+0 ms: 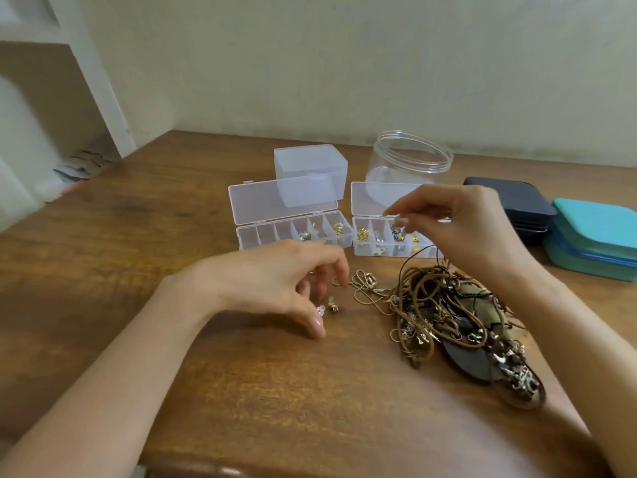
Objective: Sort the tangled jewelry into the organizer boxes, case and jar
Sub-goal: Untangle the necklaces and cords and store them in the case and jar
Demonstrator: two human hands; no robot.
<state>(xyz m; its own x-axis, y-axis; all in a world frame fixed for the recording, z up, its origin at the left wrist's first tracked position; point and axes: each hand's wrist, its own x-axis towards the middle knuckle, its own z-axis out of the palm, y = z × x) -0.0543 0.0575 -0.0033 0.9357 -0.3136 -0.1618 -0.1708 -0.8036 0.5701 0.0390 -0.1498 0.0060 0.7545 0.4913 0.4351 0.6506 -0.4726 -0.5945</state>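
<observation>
A tangle of brown cords, chains and pendants (pixel 458 319) lies on the wooden table at the right. Two clear organizer boxes stand open behind it: the left box (pixel 293 236) and the right box (pixel 379 246), each with small gold and silver pieces in some compartments. My right hand (pixel 468 232) hovers over the right box and pinches a small piece of jewelry between thumb and fingertip. My left hand (pixel 289 281) hangs above the table with loosely curled fingers, holding nothing, just over two small silver earrings (pixel 325 307). A thin gold chain (pixel 365 282) lies between the hands.
A clear lidded box (pixel 310 167) and an open clear jar (pixel 410 160) stand at the back. A dark blue case (pixel 513 205) and a teal case (pixel 596 239) lie at the right. The table's left edge drops away beside a white shelf (pixel 86 81).
</observation>
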